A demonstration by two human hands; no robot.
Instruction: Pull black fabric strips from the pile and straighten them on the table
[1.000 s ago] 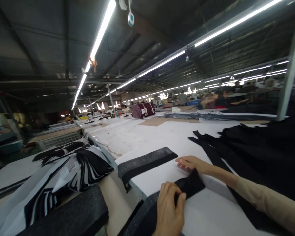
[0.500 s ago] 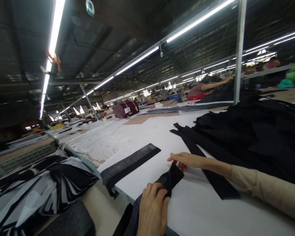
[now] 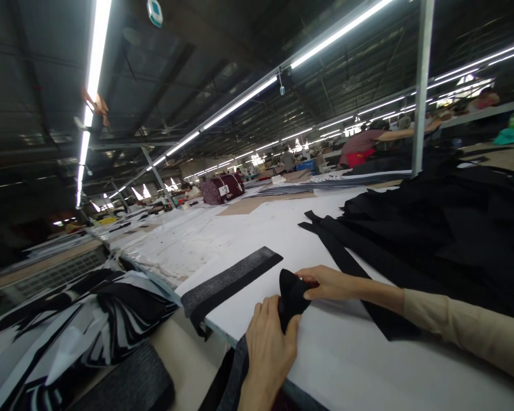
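Note:
Near the front edge of the white-topped table (image 3: 257, 222), both my hands are on one black fabric strip (image 3: 292, 294). My left hand (image 3: 269, 348) is closed around it, and the strip's dark grey length hangs past the table edge below. At the strip's far end my right hand (image 3: 323, 283) pinches the fabric, which is bent up into a fold between the two hands. A second strip (image 3: 233, 279), grey with a black band, lies flat to the left, one end drooping over the edge. Part of the held strip is hidden behind my left fingers.
A large heap of black fabric (image 3: 445, 234) covers the right side, with long black strips reaching from it. Black and white cloth pieces (image 3: 81, 325) lie at lower left. Further back are a maroon bundle (image 3: 223, 188), a metal post (image 3: 420, 91) and a person (image 3: 362, 145) bending over.
The held strip's end has been lifted and folded upward. My right hand has closed from loosely spread fingers into a pinch on it. The person behind has leaned further right.

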